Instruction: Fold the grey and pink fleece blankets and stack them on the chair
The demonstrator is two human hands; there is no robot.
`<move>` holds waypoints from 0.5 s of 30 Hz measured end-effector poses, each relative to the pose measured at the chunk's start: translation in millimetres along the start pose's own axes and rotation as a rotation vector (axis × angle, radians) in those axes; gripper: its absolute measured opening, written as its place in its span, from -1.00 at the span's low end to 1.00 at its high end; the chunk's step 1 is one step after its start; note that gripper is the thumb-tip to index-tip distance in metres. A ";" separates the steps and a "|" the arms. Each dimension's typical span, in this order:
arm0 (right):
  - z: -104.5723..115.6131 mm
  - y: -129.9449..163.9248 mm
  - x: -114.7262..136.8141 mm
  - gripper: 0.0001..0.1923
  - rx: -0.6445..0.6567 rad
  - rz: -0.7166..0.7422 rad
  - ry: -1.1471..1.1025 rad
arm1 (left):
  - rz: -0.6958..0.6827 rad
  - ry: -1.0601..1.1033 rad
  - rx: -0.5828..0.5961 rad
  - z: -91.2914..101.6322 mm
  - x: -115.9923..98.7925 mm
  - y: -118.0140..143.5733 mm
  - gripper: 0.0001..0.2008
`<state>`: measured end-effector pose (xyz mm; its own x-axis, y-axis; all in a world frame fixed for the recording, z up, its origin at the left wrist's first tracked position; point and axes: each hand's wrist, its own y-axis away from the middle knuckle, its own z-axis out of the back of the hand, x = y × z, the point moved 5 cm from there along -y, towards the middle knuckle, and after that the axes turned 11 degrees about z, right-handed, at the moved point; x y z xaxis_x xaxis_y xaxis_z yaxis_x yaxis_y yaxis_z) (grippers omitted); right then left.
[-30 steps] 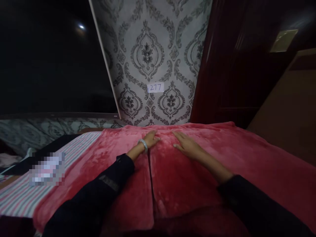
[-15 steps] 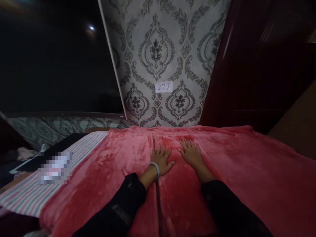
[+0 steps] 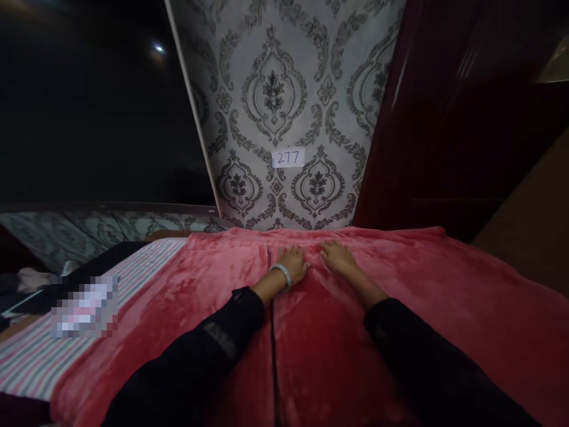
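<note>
Seeing both hands reach further out than half a second ago: left hand (image 3: 294, 264) and right hand (image 3: 336, 257) flat, open, gripping nothing, pressing the red blanket (image 3: 400, 308) near the bed's far edge; smoothing stroke.

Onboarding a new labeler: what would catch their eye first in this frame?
The red plush blanket fills the lower half, with the left hand and right hand pressed flat on it, side by side, near its far edge. Behind, grey damask wallpaper carries a small label reading 277. A striped sheet shows at the left.
</note>
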<state>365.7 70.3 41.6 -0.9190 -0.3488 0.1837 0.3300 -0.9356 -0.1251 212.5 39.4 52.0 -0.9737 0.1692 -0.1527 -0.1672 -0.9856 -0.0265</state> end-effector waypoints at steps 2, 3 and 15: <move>-7.2 -4.3 -4.3 -0.44 -0.014 0.012 0.026 | 0.049 -0.010 -0.006 -7.9 7.5 -16.3 -0.32; -15.4 -4.6 -8.2 -0.42 -0.008 0.003 0.029 | 0.093 -0.014 0.006 -14.6 15.7 -22.7 -0.28; -56.1 -4.8 -36.1 -0.34 0.046 -0.074 -0.043 | 0.247 0.007 0.078 -46.1 54.7 -37.7 -0.14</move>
<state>385.1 90.4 -19.1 -0.9314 -0.2799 0.2327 0.2722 -0.9600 -0.0651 172.6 85.8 -0.9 -0.9853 -0.0769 -0.1523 0.0638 -0.9940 0.0889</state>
